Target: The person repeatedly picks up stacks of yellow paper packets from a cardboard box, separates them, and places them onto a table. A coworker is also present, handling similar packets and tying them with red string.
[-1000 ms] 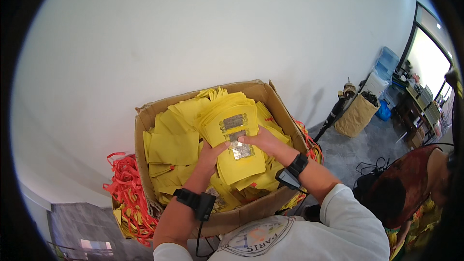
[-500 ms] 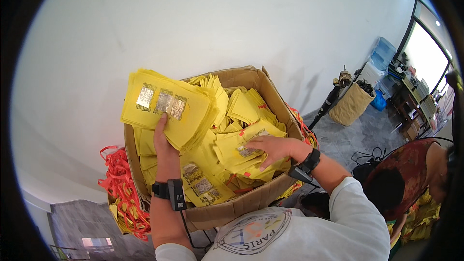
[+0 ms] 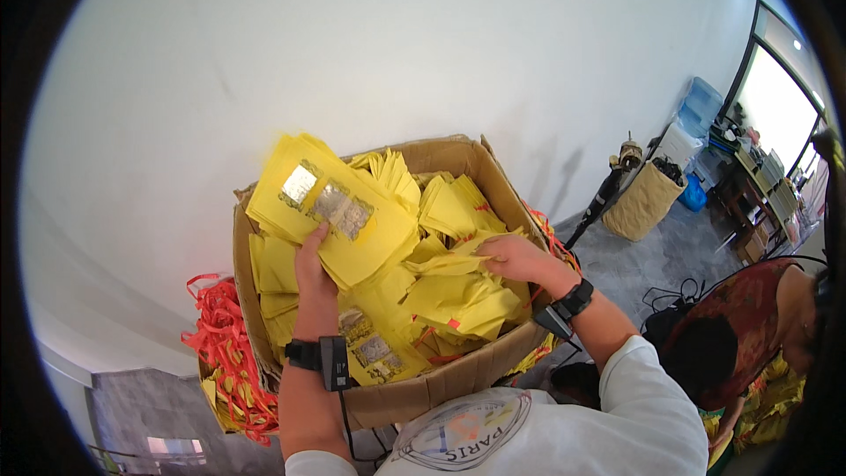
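Stack of yellow paper sheets point(image 3: 330, 211) is now being held clear of the cardboard box point(image 3: 441, 379), gripped by left hand point(image 3: 313, 269), having been lifted from the pile | folded yellow bundles point(image 3: 458, 295) are being pressed by right hand point(image 3: 515, 257), fingers spread flat, gripping nothing | red strings point(image 3: 220, 353) are lying beside box.

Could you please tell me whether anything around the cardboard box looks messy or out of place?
Yes: yellow paper sheets lie jumbled in the open cardboard box, and red-orange straps spill in a tangled heap beside it.

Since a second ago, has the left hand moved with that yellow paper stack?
Yes. The left hand has lifted the yellow stack from the middle of the cardboard box up toward its far left corner.
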Motion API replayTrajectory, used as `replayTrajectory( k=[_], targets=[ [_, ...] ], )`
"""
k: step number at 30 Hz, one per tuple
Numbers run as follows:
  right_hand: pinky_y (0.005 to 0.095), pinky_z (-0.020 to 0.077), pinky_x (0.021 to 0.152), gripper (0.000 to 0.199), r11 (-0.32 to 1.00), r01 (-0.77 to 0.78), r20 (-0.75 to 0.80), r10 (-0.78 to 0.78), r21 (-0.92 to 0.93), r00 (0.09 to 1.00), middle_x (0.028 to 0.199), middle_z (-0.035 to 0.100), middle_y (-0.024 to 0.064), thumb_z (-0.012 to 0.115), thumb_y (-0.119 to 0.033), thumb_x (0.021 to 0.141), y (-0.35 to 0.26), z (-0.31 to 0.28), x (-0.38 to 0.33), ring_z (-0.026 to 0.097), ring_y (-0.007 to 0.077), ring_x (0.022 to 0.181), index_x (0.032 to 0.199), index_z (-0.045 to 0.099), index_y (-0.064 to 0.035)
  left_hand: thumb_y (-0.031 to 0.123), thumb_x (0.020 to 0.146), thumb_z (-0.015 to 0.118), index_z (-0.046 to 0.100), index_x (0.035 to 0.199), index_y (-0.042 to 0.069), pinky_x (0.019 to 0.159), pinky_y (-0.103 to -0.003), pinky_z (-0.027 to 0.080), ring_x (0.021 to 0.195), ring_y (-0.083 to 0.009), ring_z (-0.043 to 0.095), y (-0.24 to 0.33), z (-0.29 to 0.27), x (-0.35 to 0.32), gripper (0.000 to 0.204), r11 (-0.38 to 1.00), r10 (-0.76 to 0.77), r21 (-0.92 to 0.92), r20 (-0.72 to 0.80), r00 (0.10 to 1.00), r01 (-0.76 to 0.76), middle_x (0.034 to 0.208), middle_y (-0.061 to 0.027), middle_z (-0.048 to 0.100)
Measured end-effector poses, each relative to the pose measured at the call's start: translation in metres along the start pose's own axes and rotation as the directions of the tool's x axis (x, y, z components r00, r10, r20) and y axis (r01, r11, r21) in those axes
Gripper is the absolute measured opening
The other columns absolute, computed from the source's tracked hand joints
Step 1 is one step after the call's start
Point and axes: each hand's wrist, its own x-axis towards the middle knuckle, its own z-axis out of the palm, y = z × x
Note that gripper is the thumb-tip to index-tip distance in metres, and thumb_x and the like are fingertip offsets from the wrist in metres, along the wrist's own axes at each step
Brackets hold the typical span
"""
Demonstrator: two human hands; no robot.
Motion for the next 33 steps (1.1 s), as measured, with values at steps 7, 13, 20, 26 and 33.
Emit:
replayTrajectory(
  k=[7,13,20,26,33],
  targets=[
    [0.0407,0.0436,0.087,0.026,0.952,0.103,-0.498,-0.242,-0.289,0.833,0.088,0.063,0.0065,0.058,0.001,0.068,-0.055,-0.089,-0.011,0.059,0.0258,0.09,0.09,0.065,-0.0092,0.005,0.082,0.06,0.042,0.123,0.001,0.075,-0.04,0.053,0.095,-0.0275,0.058,0.005,-0.005,-0.01,0.045,0.999,0.041,0.033,-0.115,0.993,-0.037,0.11,-0.0134,0.054],
    [0.0501,0.0283,0.103,0.048,0.857,0.276,-0.479,-0.479,-0.434,0.736,0.106,0.063,0.0004,0.056,0.007,0.059,-0.108,-0.102,-0.011,0.054,0.0235,0.111,0.098,0.065,-0.0189,0.009,0.081,0.061,0.047,0.12,-0.005,0.078,-0.039,0.052,0.087,-0.0288,0.062,0.006,-0.003,-0.028,0.043,0.964,-0.136,0.234,0.019,0.991,0.128,0.11,-0.0157,0.057],
    [0.0528,0.0248,0.106,0.05,0.821,0.459,-0.137,-0.526,-0.34,0.839,0.124,0.054,0.0013,0.062,0.005,0.058,-0.123,-0.054,0.01,0.041,0.0274,0.126,0.1,0.067,-0.0229,0.028,0.092,0.052,0.044,0.128,0.001,0.084,-0.034,0.05,0.104,-0.0231,0.058,-0.031,0.024,-0.03,0.046,0.75,-0.557,-0.042,0.496,0.666,0.66,0.122,-0.0105,0.055],
    [0.0406,0.0331,0.103,0.05,0.968,0.179,-0.413,-0.238,-0.177,0.879,0.136,0.041,0.0123,0.056,0.003,0.077,-0.088,-0.034,0.019,0.036,0.0327,0.128,0.124,0.054,-0.0156,0.03,0.093,0.051,0.044,0.129,0.002,0.085,-0.034,0.05,0.105,-0.0223,0.057,-0.037,-0.004,-0.029,0.047,0.889,-0.436,-0.009,0.284,0.854,0.457,0.122,-0.0095,0.055],
    [0.0318,0.0404,0.095,0.059,0.302,-0.144,0.013,0.398,0.942,0.917,0.13,0.046,0.0118,0.06,-0.01,0.086,-0.083,0.003,0.032,0.046,0.0177,0.116,0.137,0.032,-0.0011,0.034,0.094,0.049,0.043,0.13,0.003,0.087,-0.034,0.049,0.107,-0.0213,0.056,-0.045,-0.014,-0.026,0.048,0.944,-0.331,0.062,0.201,0.922,0.325,0.123,-0.0083,0.054]
  ],
)
